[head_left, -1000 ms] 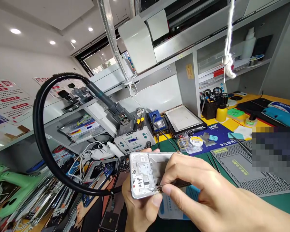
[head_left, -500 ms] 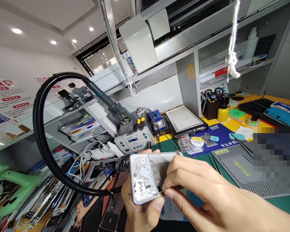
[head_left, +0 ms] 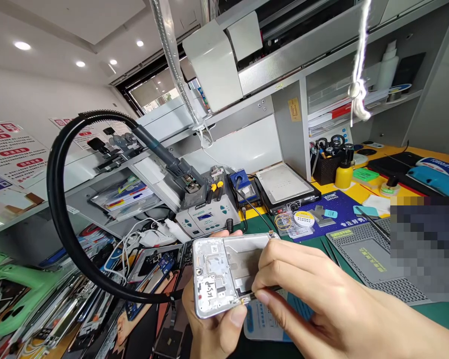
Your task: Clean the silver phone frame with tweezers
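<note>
L hand (head_left: 211, 331): clamped on silver, rect. metal phone frame (head_left: 211, 264); thumb at near edge, fingertips showing past far edge.
R hand (head_left: 314, 291): thumb & index tips together at frame's near long edge; can't tell if anything's pinched btwn.
Phone frame: up off the green mat (head_left: 434, 319), tilted, inner side toward cam; black handwriting on white label (head_left: 208, 294), L end.
Under hands: flat pale-blue-&-white pack (head_left: 260, 329).
R side: grey perforated plate (head_left: 370, 254) w/ yellow print, on mat.
Behind: grey boxy station (head_left: 213, 214) w/ green btns; black-sided, flat-topped unit (head_left: 284, 182) to its R.
L side: thick black hose (head_left: 56, 199), looped in front of piled phone parts (head_left: 93, 294).
</note>
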Demonstrator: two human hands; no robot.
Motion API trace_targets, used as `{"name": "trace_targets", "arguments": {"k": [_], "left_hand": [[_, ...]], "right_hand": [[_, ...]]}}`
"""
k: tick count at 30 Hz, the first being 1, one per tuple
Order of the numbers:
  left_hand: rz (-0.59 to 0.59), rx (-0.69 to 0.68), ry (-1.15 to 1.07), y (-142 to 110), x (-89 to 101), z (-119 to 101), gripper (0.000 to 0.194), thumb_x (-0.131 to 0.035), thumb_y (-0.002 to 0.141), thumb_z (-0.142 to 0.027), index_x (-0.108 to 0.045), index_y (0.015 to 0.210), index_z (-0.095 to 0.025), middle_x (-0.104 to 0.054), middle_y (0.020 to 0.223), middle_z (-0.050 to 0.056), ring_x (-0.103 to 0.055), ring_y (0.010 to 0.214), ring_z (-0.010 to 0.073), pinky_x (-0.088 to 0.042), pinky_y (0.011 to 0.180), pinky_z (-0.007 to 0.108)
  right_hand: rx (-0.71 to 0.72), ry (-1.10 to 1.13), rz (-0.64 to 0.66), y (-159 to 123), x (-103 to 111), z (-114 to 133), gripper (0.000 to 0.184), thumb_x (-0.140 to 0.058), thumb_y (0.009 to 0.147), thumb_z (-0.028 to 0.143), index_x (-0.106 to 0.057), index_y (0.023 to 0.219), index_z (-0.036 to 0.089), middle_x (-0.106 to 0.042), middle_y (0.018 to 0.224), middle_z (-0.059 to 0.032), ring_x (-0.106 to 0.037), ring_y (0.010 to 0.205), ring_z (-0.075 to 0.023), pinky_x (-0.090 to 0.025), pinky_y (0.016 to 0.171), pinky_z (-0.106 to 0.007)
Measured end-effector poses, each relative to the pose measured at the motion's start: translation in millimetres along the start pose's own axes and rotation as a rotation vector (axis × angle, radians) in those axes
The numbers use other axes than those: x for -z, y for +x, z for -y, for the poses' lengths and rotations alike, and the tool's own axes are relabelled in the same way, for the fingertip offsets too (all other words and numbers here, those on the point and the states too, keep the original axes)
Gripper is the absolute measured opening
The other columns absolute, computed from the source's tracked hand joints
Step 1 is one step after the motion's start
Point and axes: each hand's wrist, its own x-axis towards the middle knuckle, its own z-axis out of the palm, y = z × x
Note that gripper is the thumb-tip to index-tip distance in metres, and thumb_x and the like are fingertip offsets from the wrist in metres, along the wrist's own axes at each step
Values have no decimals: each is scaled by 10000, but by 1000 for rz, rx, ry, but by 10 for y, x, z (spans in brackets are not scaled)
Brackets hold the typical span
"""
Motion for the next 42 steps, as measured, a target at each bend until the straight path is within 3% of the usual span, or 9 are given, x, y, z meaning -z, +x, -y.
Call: {"name": "trace_targets", "arguments": {"k": [9,15,20,24,28,31,36,39,42], "left_hand": [[-42,-10,87,-23,-58,-24,738,-811,730,-577,-614,1374,-275,-681,1404,105,-611,1318,454,-572,1050,544],[-26,-20,96,-47,-103,-51,714,-826,716,-577,-623,1348,-313,-704,1370,68,-660,1264,414,-608,1002,480],[-12,-8,79,2,43,58,736,-849,701,-529,-616,1363,-308,-688,1400,80,-646,1289,432,-614,1008,494],[126,-91,71,43,210,169,765,-829,725,-503,-592,1416,-276,-687,1393,133,-635,1297,458,-616,996,524],[74,-66,83,1,237,177,808,-791,775,-499,-518,1502,-279,-585,1529,137,-513,1436,458,-550,1106,547],[119,-48,45,-31,214,168,751,-783,776,-449,-547,1476,-316,-607,1509,117,-515,1436,457,-543,1111,569],[48,-60,120,2,231,168,834,-819,722,-539,-543,1469,-291,-608,1492,146,-512,1426,482,-561,1080,568],[146,-102,119,56,272,170,797,-818,718,-483,-578,1448,-269,-655,1432,160,-586,1353,480,-606,1011,552],[48,-77,106,110,255,193,728,-822,737,-396,-618,1417,-238,-675,1403,155,-611,1329,459,-573,1068,559]], "right_hand": [[-12,-1,51,-3,13,-10,149,-532,949,92,-597,988,220,-667,861,-68,-618,776,-214,-576,694,-343],[-56,-5,79,8,50,43,158,-528,959,93,-628,1005,205,-675,892,-76,-636,818,-222,-581,736,-354],[-87,-24,121,22,79,42,98,-569,966,116,-633,975,189,-675,906,-60,-643,853,-198,-581,786,-323],[-139,1,130,32,80,38,86,-587,962,133,-611,951,215,-683,920,-27,-651,868,-174,-580,809,-293],[-184,46,138,42,91,39,78,-600,970,164,-605,929,230,-685,902,-4,-656,882,-171,-577,825,-297],[-191,76,146,42,114,51,82,-592,979,166,-603,930,231,-681,902,3,-651,887,-167,-568,843,-301],[-208,93,165,34,125,52,88,-576,979,157,-605,924,219,-668,899,-6,-637,891,-167,-557,857,-299],[-205,87,135,42,89,44,98,-571,960,132,-623,904,194,-660,860,-15,-622,847,-161,-554,813,-289],[-119,81,0,66,54,13,103,-584,925,102,-650,878,166,-667,818,-29,-606,773,-151,-540,733,-283]]}}
